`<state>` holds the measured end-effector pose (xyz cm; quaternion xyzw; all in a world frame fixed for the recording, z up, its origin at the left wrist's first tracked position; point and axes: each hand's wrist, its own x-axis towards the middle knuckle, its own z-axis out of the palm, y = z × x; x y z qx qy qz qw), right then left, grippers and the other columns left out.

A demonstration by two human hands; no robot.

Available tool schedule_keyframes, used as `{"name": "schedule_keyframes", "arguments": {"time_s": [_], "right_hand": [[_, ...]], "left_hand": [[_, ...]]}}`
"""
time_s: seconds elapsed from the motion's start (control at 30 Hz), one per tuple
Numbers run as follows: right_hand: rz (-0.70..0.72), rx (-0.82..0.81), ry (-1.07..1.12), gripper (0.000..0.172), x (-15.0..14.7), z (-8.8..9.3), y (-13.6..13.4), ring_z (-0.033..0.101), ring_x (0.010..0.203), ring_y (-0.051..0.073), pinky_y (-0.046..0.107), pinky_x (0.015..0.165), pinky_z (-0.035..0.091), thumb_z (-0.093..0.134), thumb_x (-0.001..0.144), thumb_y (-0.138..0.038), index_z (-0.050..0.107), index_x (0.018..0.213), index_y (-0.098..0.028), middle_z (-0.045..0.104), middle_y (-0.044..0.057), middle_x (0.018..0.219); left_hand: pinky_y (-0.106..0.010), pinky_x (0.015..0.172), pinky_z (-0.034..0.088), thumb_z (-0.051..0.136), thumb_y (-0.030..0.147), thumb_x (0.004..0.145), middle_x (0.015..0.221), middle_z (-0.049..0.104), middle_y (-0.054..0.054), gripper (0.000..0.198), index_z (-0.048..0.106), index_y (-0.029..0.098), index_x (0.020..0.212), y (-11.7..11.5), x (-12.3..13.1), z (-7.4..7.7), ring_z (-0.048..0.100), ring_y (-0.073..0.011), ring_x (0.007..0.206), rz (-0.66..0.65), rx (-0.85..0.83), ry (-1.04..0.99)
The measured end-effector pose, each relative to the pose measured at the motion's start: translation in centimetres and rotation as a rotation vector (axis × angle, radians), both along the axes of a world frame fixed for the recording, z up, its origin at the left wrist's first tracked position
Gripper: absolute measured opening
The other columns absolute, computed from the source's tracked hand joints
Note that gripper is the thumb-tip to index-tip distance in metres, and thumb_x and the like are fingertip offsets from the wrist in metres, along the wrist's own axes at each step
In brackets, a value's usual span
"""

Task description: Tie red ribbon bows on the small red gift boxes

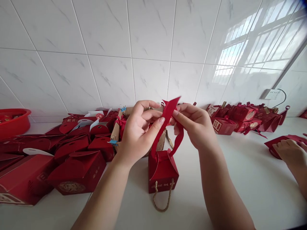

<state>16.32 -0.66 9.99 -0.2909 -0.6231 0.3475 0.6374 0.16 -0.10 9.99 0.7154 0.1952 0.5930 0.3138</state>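
A small red gift box [163,172] stands on the white table in front of me, a twisted rope handle [162,209] hanging from its near side. From its top rises a red ribbon [170,108], both lengths lifted above the box and crossing between my hands. My left hand [144,131] pinches the ribbon between thumb and fingers, left of the crossing. On the other side, my right hand [193,123] grips it with thumb and forefinger. The ribbon's cut end points up to the right. My fingers partly hide a cardboard box [116,129] with blue binder clips behind them.
Many red gift boxes [76,172] crowd the left side, beside a red plastic basin [14,124]. Ribbon-tied boxes [244,116] sit at the back right, below a wall socket [271,94]. Another person's hand [291,151] rests on a red box at the right edge.
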Motion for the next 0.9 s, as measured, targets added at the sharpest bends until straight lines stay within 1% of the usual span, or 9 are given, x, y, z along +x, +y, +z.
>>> {"name": "schedule_keyframes", "arguments": {"time_s": [0.07, 0.13, 0.2, 0.33, 0.47, 0.63, 0.77, 0.83, 0.9], "right_hand": [[0.000, 0.005, -0.036, 0.019, -0.1, -0.1, 0.0, 0.051, 0.042, 0.007, 0.020, 0.039, 0.040, 0.067, 0.079, -0.035, 0.066, 0.081, -0.017, 0.064, -0.001, 0.063], [-0.010, 0.015, -0.078, 0.017, -0.2, -0.1, 0.0, 0.049, 0.042, 0.006, 0.020, 0.038, 0.037, 0.067, 0.079, -0.034, 0.069, 0.081, -0.017, 0.062, -0.002, 0.061], [-0.017, 0.032, -0.107, 0.015, -0.2, -0.1, 0.0, 0.047, 0.044, 0.006, 0.021, 0.039, 0.035, 0.066, 0.080, -0.032, 0.071, 0.080, -0.017, 0.060, -0.002, 0.060], [0.031, 0.054, -0.121, 0.014, -0.1, -0.2, 0.1, 0.045, 0.048, 0.007, 0.022, 0.043, 0.035, 0.063, 0.081, -0.029, 0.072, 0.078, -0.018, 0.059, -0.001, 0.062], [0.104, 0.057, -0.155, 0.017, 0.1, -0.2, 0.1, 0.046, 0.051, 0.009, 0.023, 0.047, 0.038, 0.062, 0.082, -0.029, 0.070, 0.073, -0.018, 0.057, -0.001, 0.059], [0.038, 0.043, -0.184, 0.021, -0.1, -0.3, 0.0, 0.050, 0.051, 0.010, 0.024, 0.046, 0.041, 0.068, 0.079, -0.037, 0.070, 0.071, -0.018, 0.059, -0.001, 0.058], [0.086, 0.042, -0.142, 0.024, 0.0, -0.4, 0.4, 0.054, 0.054, 0.010, 0.024, 0.050, 0.046, 0.065, 0.082, -0.039, 0.070, 0.070, -0.019, 0.063, -0.001, 0.061], [0.114, 0.041, -0.154, 0.023, 0.3, -0.5, 0.7, 0.055, 0.057, 0.010, 0.024, 0.054, 0.047, 0.065, 0.082, -0.038, 0.070, 0.071, -0.019, 0.064, 0.000, 0.063], [0.121, 0.037, -0.166, 0.023, 0.6, -0.5, 0.9, 0.055, 0.058, 0.010, 0.024, 0.056, 0.047, 0.064, 0.083, -0.038, 0.070, 0.071, -0.019, 0.064, 0.000, 0.063]], "left_hand": [[-0.025, 0.066, 0.055, 0.061, 0.023, 0.085, 0.090, 0.070, -0.002, 0.023, 0.048, 0.023, 0.104, 0.0, 0.1, -0.1, 0.069, -0.0158, 0.080, -0.007, -0.049, 0.017], [-0.022, 0.059, 0.053, 0.062, 0.025, 0.085, 0.085, 0.070, -0.001, 0.024, 0.048, 0.023, 0.104, 0.1, 0.2, -0.1, 0.068, -0.0145, 0.074, 0.019, -0.073, 0.044], [-0.022, 0.057, 0.052, 0.063, 0.026, 0.084, 0.082, 0.069, -0.001, 0.027, 0.046, 0.024, 0.105, 0.2, 0.2, -0.2, 0.068, -0.0148, 0.072, 0.031, -0.087, 0.045], [-0.027, 0.061, 0.055, 0.065, 0.026, 0.082, 0.077, 0.068, 0.000, 0.031, 0.045, 0.023, 0.106, 0.4, 0.2, -0.2, 0.069, -0.0179, 0.075, 0.021, -0.109, 0.030], [-0.028, 0.065, 0.055, 0.067, 0.026, 0.080, 0.077, 0.068, -0.002, 0.027, 0.050, 0.021, 0.101, 0.4, 0.0, -0.1, 0.069, -0.0173, 0.074, -0.001, -0.098, 0.055], [-0.026, 0.064, 0.054, 0.070, 0.024, 0.078, 0.078, 0.068, -0.001, 0.030, 0.050, 0.022, 0.100, 0.5, -0.1, -0.1, 0.068, -0.0156, 0.072, 0.001, -0.089, 0.044], [-0.031, 0.069, 0.055, 0.067, 0.027, 0.080, 0.078, 0.067, -0.001, 0.028, 0.050, 0.022, 0.101, 1.0, -0.4, -0.1, 0.069, -0.0178, 0.075, -0.070, -0.151, 0.084], [-0.032, 0.070, 0.054, 0.067, 0.027, 0.079, 0.082, 0.066, -0.002, 0.030, 0.052, 0.023, 0.104, 1.2, -0.8, 0.0, 0.068, -0.0184, 0.078, -0.105, -0.200, 0.142], [-0.029, 0.070, 0.053, 0.069, 0.022, 0.076, 0.086, 0.063, -0.002, 0.030, 0.055, 0.022, 0.103, 0.7, -1.5, 0.3, 0.065, -0.0167, 0.080, -0.030, -0.185, 0.160]]}}
